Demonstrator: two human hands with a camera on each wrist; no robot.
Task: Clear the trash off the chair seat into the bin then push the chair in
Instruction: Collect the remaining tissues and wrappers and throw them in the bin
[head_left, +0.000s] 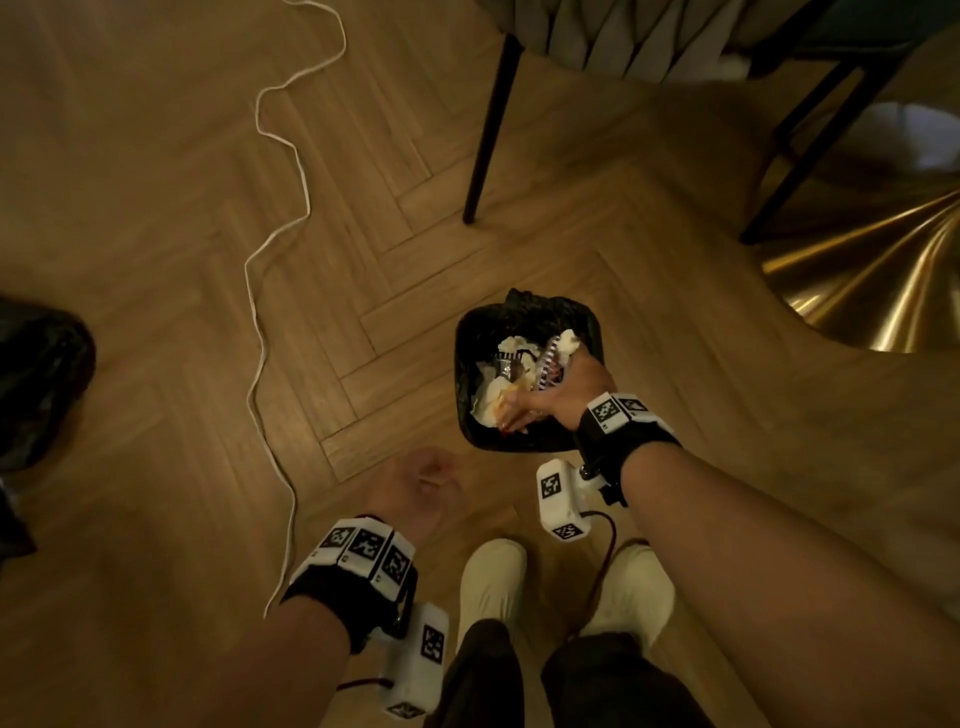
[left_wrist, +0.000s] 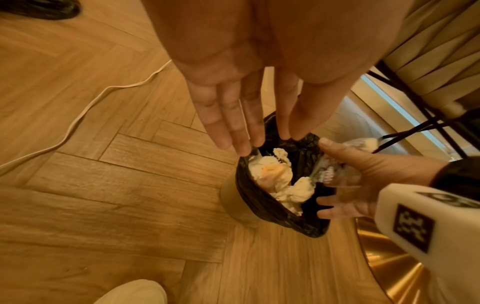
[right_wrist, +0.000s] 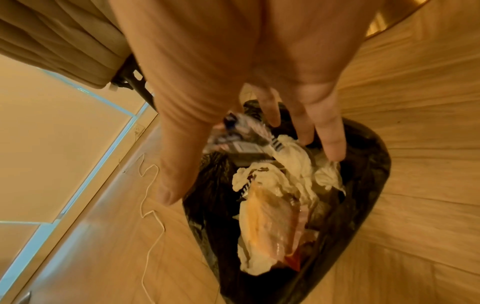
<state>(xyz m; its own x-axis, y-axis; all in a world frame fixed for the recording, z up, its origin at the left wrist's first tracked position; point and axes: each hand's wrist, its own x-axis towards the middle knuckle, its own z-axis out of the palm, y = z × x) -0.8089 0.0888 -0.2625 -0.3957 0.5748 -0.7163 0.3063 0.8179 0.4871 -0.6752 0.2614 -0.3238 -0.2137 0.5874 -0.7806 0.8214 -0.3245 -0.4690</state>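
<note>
R hand (head_left: 540, 400) fingers spread over bin (head_left: 464, 358), wrapper (right_wrist: 241, 142) dropping in w/ tissues (right_wrist: 298, 162). L hand (left_wrist: 246, 102) flat, empty. Let fall clear of rim, then chair (head_left: 597, 36).

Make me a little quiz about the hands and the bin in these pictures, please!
1. True or false: the left hand is holding a piece of trash.
2. Which hand is over the bin? A) left hand B) right hand C) neither
3. Fill in: the bin is lined with a ____ bag.

Key:
1. False. Its fingers are straight and nothing is in its grip.
2. B. It hangs spread over the crumpled tissues and the striped wrapper; whether it touches them cannot be told.
3. Black.
</note>
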